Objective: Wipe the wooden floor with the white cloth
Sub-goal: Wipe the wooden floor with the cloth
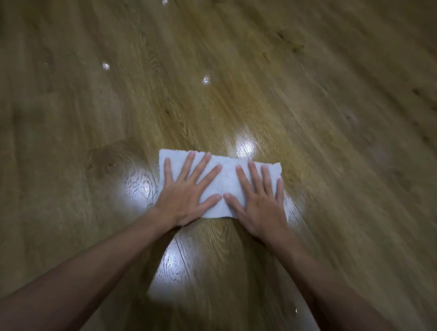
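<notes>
A white cloth (pixel 226 180), a flat rectangle, lies on the wooden floor (pixel 331 100) just below the middle of the view. My left hand (pixel 185 192) presses flat on its left half, fingers spread wide. My right hand (pixel 257 202) lies flat on its right half, fingers also apart. Neither hand grips the cloth; both palms rest on top of it. Both bare forearms reach in from the bottom corners.
Glossy brown planks run diagonally across the whole view. Bright light reflections shine on the floor beside the cloth (pixel 140 187) and between my arms (pixel 171 272). Small white specks (pixel 206 79) dot the floor farther ahead.
</notes>
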